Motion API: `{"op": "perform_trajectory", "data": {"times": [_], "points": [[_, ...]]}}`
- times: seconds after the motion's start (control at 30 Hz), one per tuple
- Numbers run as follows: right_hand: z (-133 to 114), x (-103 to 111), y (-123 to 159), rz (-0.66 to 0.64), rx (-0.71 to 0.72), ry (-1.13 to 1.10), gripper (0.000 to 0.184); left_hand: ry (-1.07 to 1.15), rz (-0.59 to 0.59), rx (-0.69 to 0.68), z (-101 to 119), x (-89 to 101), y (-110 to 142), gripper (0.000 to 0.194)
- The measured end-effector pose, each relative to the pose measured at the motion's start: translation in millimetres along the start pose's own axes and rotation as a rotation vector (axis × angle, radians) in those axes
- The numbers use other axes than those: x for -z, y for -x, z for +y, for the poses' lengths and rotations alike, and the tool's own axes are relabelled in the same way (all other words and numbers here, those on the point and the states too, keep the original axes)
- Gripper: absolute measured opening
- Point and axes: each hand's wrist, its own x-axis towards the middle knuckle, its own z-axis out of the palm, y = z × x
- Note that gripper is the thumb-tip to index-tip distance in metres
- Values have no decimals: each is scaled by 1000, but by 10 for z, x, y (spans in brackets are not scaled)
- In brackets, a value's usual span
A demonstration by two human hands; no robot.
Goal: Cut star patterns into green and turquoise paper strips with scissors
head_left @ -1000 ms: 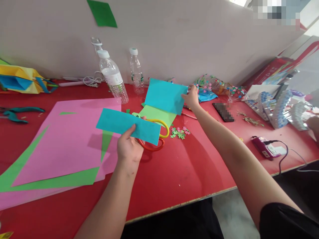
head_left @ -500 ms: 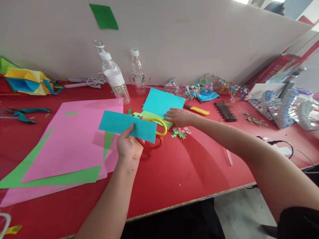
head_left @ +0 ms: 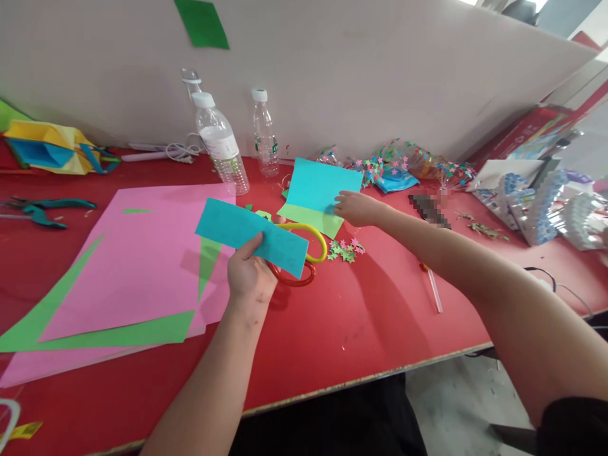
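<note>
My left hand point(head_left: 249, 272) is closed on a blue rectangular strip of paper point(head_left: 228, 221), thumb on top. Under the strip it also holds scissors point(head_left: 322, 239) with a yellow and an orange-red handle loop; the paper covers their blades. My right hand point(head_left: 361, 209) reaches forward, fingers stretched over the right edge of a blue sheet point(head_left: 318, 183), touching it. A light green sheet point(head_left: 313, 218) shows below the blue one. Small green and pink paper stars point(head_left: 344, 251) lie in a pile just in front of them.
Large pink sheets point(head_left: 142, 266) with green paper strips cover the left side. Plastic bottles point(head_left: 223, 149) stand by the wall. Pliers point(head_left: 42, 212) lie far left. Star-filled clear wrappings point(head_left: 380, 164), a blue packet point(head_left: 396, 180) and beaded pieces point(head_left: 541, 209) are behind and right.
My right hand has moved right and away from me, and the blue and green sheets have shifted the same way, showing more green. My left hand keeps the strip and scissors, now tilted more.
</note>
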Motion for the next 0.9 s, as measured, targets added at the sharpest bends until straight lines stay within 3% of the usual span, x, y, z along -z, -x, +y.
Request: {"op": "perform_trajectory", "data": {"times": [0.1,0.23,0.33,0.47,0.57,0.63,0.73,0.9], "points": [[-58,50,88,35,-168,20,28,-15,-30,17,-17,-1,24,34],[-373,120,175,71,-292,-63,32,-32,-92,35,-38,10,32,37],[-492,123,194,72,-158,-111,30,-54,-85,61,-65,31,10,39],[-431,125,127,66,63,-128,32,-88,-47,16,-90,33,1,40],[-445,196,40,38,102,-206,41,-103,-35,39,-78,10,25,36],[-546,259,-33,38,-20,-284,61,-101,-34,47,-66,-3,41,34],[-776,324,-167,26,-423,-401,80,-98,-56,27,-66,-6,50,33],[-943,378,-364,-57,-536,-392,75,-109,-90,19,-104,38,20,33]]}}
